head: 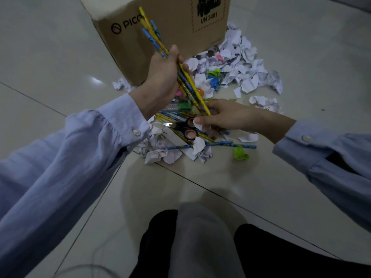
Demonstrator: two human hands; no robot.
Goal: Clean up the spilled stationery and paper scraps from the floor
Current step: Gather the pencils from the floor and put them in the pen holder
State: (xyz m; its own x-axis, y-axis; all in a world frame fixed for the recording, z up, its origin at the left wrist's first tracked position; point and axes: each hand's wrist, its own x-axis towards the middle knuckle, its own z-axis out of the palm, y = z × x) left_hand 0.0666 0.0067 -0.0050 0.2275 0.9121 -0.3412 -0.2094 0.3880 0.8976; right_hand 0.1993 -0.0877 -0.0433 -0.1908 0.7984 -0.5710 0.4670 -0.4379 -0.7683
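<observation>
A cardboard box (180,37) stands upright on glossy pale floor tiles (60,57), one vertical corner facing the viewer; its top lies beyond the frame. The left face carries a circular logo and the lettering "PICO". The right face carries a black pictogram and "UN 3481" inside a dashed border. Dark grout lines (30,97) cross the tiles diagonally. A small dark speck (322,109) lies well right of the box.

Left hand (162,77) raised, fist round pencils (153,32). Right hand (224,117) low, fingers curled downward, grip unclear. Forearms extended forward.

Dim, bluish, soft wide-angle edges
</observation>
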